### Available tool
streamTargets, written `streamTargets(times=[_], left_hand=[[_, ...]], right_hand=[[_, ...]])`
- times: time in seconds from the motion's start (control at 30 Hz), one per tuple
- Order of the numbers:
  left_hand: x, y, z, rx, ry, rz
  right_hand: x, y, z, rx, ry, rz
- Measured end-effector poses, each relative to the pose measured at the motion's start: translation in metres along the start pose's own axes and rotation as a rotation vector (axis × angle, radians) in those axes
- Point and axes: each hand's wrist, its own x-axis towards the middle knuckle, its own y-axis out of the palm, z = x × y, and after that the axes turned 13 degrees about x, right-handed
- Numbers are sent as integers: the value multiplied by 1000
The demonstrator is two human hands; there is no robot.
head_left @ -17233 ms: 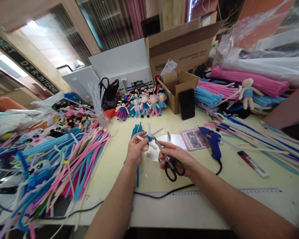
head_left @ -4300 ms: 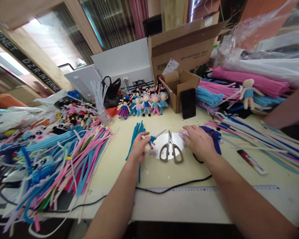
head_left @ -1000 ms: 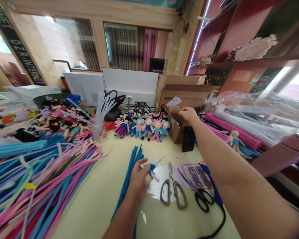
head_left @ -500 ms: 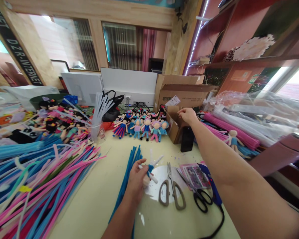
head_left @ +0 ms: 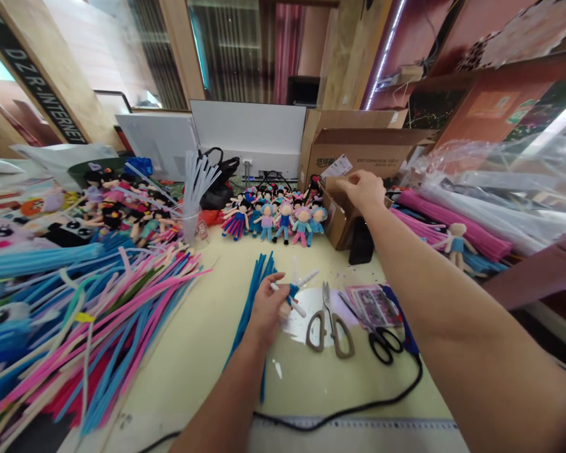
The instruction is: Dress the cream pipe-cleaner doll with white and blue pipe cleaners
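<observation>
My left hand (head_left: 266, 307) is closed around a small doll-like figure (head_left: 293, 296) with white limbs and a blue middle, low over the table. Blue pipe cleaners (head_left: 251, 299) lie beside and under that wrist. My right hand (head_left: 364, 189) reaches over a small open cardboard box (head_left: 336, 214) at the back; its fingertips are at the box's opening, and whether they hold anything is hidden. Right of the left hand lie grey-handled scissors (head_left: 329, 327), with black-handled scissors (head_left: 382, 340) farther right. A black phone-like object (head_left: 361, 241) leans at the small box.
Finished dolls (head_left: 285, 221) stand in rows at the back centre. Loose pipe cleaners (head_left: 108, 327) spread over the left side, near a clear cup (head_left: 191, 225) of white sticks. A black cord (head_left: 349, 412) crosses the front. Wrapped bundles (head_left: 471, 220) lie at the right.
The view has tilted down, showing more of the table's front, the cord and a ruler edge. My right hand has turned and spread slightly over the small box; my left hand keeps the figure.
</observation>
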Motion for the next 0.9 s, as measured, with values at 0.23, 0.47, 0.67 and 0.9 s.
streamTargets(times=[0.23,0.47,0.67,0.9], left_hand=[[-7,0,-5,156,65,134],[-14,3,-7,243,81,250],[-23,9,-16,-6,37,290],[-22,25,-19,214,45,209]], right_hand=[[-124,-13,40,436,-466,430],[-209,-35,-9,210,-569,698],[-237,-32,-22,435,-243,451],[-253,-25,-21,857,125,584]])
